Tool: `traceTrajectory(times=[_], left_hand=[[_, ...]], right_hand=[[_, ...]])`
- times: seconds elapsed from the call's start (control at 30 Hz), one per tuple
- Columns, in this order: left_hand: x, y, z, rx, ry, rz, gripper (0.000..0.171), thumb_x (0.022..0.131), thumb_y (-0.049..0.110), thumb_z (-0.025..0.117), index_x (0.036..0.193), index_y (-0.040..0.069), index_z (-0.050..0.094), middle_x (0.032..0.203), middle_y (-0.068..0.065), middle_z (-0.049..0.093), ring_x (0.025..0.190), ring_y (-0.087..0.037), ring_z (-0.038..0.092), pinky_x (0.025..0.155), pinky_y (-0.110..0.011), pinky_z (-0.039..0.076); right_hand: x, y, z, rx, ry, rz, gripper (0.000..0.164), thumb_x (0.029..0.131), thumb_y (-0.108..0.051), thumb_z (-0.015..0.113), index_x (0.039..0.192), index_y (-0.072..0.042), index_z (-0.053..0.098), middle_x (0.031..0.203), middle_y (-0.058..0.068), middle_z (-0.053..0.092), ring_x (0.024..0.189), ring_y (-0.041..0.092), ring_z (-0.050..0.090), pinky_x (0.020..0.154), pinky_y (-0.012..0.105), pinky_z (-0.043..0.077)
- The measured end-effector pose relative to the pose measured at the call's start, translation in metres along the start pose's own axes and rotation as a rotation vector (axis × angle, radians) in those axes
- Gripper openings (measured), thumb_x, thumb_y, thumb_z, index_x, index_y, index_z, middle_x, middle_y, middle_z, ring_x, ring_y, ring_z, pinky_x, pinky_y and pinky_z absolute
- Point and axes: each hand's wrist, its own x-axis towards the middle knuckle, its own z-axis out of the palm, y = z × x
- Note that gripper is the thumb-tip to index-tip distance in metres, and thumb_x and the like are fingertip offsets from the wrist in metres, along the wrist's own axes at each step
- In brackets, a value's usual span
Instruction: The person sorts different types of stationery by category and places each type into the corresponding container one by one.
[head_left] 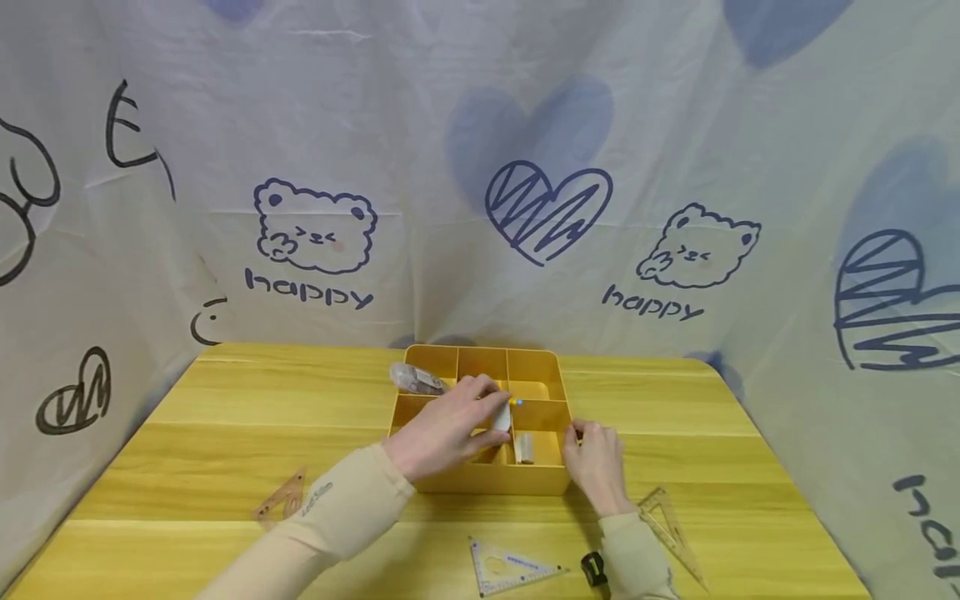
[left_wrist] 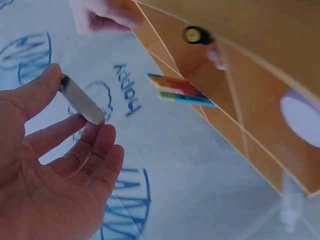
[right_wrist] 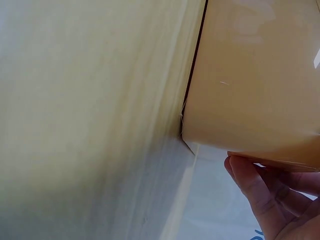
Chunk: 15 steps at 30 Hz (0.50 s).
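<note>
My left hand is over the middle of a yellow-orange divided box. Thumb and fingertips pinch a small white block, slim and dark at one end, like an eraser; in the head view it shows above the front compartments. My right hand grips the box's right wall near the front corner. In the right wrist view its fingers bend round the wall's edge, and some fingertips are hidden. Another whitish block lies in the front right compartment, below the left hand's block.
A plastic-wrapped item leans out at the box's back left. Colourful sticks poke from the box. Around it lie a clear set square, a brownish one at left, another at right, and a small black object.
</note>
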Motion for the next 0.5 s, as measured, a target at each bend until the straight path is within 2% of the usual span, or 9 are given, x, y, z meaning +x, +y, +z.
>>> traceTrajectory(times=[0.07, 0.23, 0.37, 0.5], left_hand=[[0.011, 0.003, 0.001, 0.049, -0.045, 0.018, 0.043, 0.095, 0.03, 0.07, 0.128, 0.004, 0.065, 0.116, -0.007, 0.063, 0.098, -0.02, 0.056, 0.082, -0.03, 0.053], [0.034, 0.009, 0.001, 0.164, -0.16, 0.009, 0.033, 0.095, 0.034, 0.07, 0.118, 0.011, 0.068, 0.118, -0.005, 0.065, 0.103, -0.021, 0.058, 0.085, -0.031, 0.054], [0.05, 0.015, 0.004, 0.247, -0.223, -0.013, 0.035, 0.095, 0.037, 0.07, 0.122, 0.015, 0.068, 0.12, -0.003, 0.066, 0.108, -0.022, 0.059, 0.094, -0.035, 0.055], [0.061, 0.023, 0.014, 0.332, -0.266, -0.037, 0.035, 0.095, 0.041, 0.069, 0.122, 0.02, 0.069, 0.122, 0.002, 0.066, 0.115, -0.019, 0.059, 0.101, -0.036, 0.052]], right_hand=[[0.0, 0.0, 0.001, 0.004, -0.001, -0.01, 0.024, 0.092, -0.004, 0.059, 0.074, 0.0, 0.073, 0.072, 0.017, 0.073, 0.048, 0.014, 0.047, 0.047, 0.026, 0.039], [0.0, 0.0, 0.001, 0.023, -0.015, -0.004, 0.021, 0.093, -0.003, 0.059, 0.083, 0.004, 0.076, 0.077, 0.018, 0.075, 0.05, 0.014, 0.052, 0.047, 0.027, 0.042], [0.001, 0.001, 0.0, 0.021, -0.008, 0.007, 0.019, 0.092, -0.003, 0.06, 0.086, 0.005, 0.077, 0.08, 0.019, 0.076, 0.054, 0.018, 0.057, 0.049, 0.03, 0.044], [0.002, 0.003, 0.001, 0.021, -0.011, 0.007, 0.02, 0.092, -0.003, 0.06, 0.084, 0.004, 0.077, 0.079, 0.018, 0.076, 0.053, 0.018, 0.056, 0.048, 0.029, 0.044]])
